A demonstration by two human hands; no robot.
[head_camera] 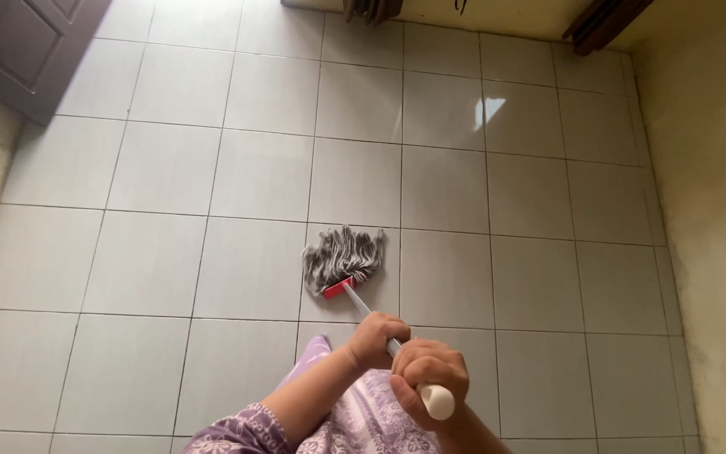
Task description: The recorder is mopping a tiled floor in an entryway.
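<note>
Looking down through the head cam, I've got both hands wrapped around a mop handle (380, 332). My left hand (376, 339) is clenched around the metal shaft lower down, and my right hand (428, 374) grips just above it near the white end cap, which pokes out past the fingers toward me. The two hands sit just beside each other, nearly touching.

The handle slants away from me up and to the left, ending in a red clamp (339, 288) that holds the mop head (344, 255). Those grey-and-white strings are splayed flat on the tiled floor (170, 168), sitting right on a grout line about mid-frame.

Below my arms there's purple floral fabric (363, 420), clothing of mine, with a patterned sleeve on the left arm.

Around the edges: a dark door (18, 42) top left, yellowish wall (716, 210) along the right side, and some dark wooden bits (602, 21) at the top right corner. A bright window reflection (487, 109) shines on the tiles farther out.
</note>
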